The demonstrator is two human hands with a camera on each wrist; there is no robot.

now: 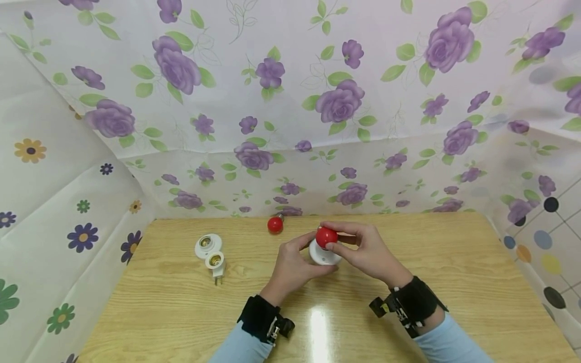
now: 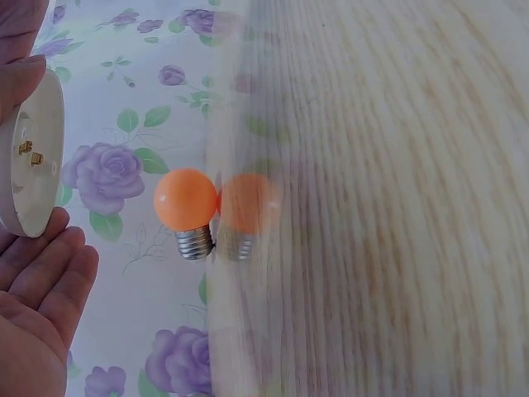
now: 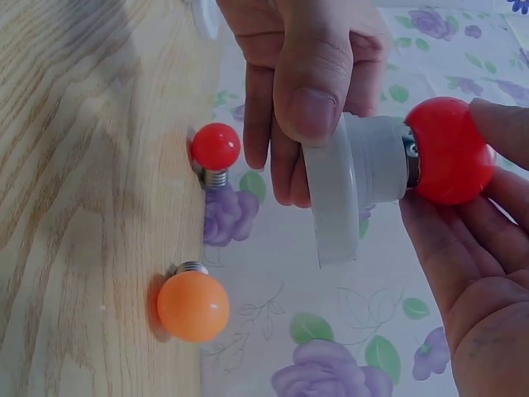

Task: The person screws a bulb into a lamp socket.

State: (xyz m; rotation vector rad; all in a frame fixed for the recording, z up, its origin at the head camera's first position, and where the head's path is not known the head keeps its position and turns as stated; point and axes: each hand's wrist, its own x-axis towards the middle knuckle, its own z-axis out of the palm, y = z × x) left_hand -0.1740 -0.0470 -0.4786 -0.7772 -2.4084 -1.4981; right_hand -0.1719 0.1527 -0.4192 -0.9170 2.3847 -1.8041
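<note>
My left hand (image 1: 292, 264) holds a white round lamp holder (image 1: 323, 255) by its disc base, lifted off the table. In the left wrist view two brass screws show on the underside of that base. A red light bulb (image 3: 450, 151) sits at the holder's mouth, with a narrow band of its metal cap visible between the red globe and the white collar. The fingers and thumb of my right hand (image 1: 369, 249) pinch the globe. In the right wrist view my left thumb (image 3: 310, 107) presses on the base's edge.
A second red bulb (image 1: 275, 225) lies at the table's back edge. An orange bulb (image 3: 193, 306) lies near it, hidden in the head view. To the left are another white round lamp holder (image 1: 213, 241) and a plug-in socket (image 1: 217, 263) with two prongs. Flowered sheets surround the wooden table (image 1: 172, 312).
</note>
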